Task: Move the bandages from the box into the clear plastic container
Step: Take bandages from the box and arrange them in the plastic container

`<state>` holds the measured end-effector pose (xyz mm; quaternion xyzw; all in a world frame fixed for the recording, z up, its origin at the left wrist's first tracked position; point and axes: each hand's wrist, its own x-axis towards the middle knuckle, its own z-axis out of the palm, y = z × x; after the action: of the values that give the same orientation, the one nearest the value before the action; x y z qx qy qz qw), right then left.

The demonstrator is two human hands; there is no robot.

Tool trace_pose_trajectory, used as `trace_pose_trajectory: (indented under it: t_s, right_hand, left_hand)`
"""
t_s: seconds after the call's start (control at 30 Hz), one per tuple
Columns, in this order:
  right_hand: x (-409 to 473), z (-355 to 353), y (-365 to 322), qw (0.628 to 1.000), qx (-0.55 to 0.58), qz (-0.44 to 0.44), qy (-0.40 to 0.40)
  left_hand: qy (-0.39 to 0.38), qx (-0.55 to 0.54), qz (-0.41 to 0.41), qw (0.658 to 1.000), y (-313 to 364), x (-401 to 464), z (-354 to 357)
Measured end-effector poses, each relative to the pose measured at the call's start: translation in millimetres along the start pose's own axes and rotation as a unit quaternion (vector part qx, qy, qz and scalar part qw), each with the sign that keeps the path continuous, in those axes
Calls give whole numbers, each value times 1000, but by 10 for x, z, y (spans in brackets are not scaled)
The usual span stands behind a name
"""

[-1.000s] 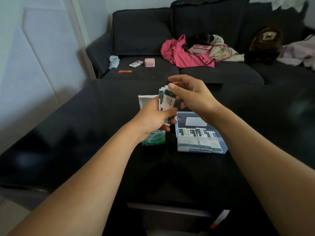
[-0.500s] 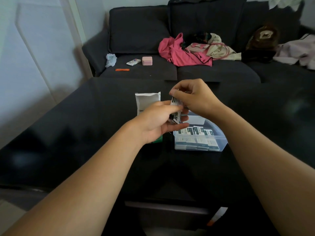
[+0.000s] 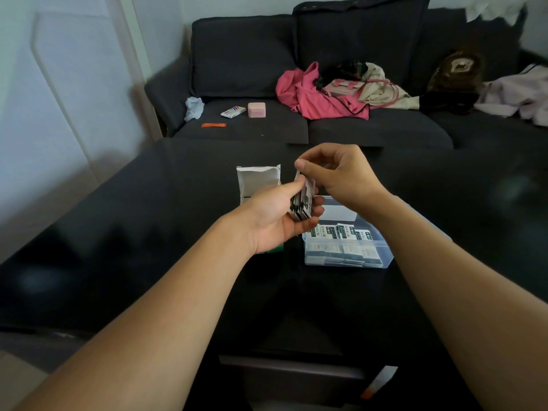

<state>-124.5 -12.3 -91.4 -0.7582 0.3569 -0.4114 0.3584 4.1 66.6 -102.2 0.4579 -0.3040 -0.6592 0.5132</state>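
A stack of bandages (image 3: 302, 203) is gripped in the left hand (image 3: 274, 215); its top edge is pinched by the right hand (image 3: 338, 176). The box (image 3: 257, 182) is mostly hidden behind the left hand, and the clear container (image 3: 347, 244) is partly covered too.

Dim, soft daylight from the left brightens the wall (image 3: 74, 84) — the glossy table (image 3: 118, 247) shows faint blurry reflections; wide-angle bending at edges, slight overall softness.

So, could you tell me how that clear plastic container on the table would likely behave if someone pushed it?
The clear plastic container looks low and wide, so it would probably slide rather than tip. The dark table appears glossy, so it may slip easily. It holds only thin flat bandages, so it is likely light.
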Motion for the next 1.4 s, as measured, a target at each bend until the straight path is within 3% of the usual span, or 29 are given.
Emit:
trace_pose_trajectory:
  t_s: [0.2,0.4,0.57,0.77,0.9,1.4]
  right_hand:
    - [-10,3,-7,1000,20,5,-10]
    - [-20,-78,28,987,73,51,-133]
    - [-19,-208,23,984,18,23,-176]
    - [-42,-450,-11,972,9,32,-234]
    - [-94,-529,12,962,51,57,-261]
    - [-62,-701,65,956,-18,95,-277]
  left_hand:
    - [29,10,17,999,7,15,-13]
    - [13,30,11,999,20,-1,-8]
    - [15,48,7,999,-2,7,24]
    - [64,242,133,959,-152,100,114]
    - [82,295,194,932,-202,147,184]
    - [-13,280,109,954,-227,229,210]
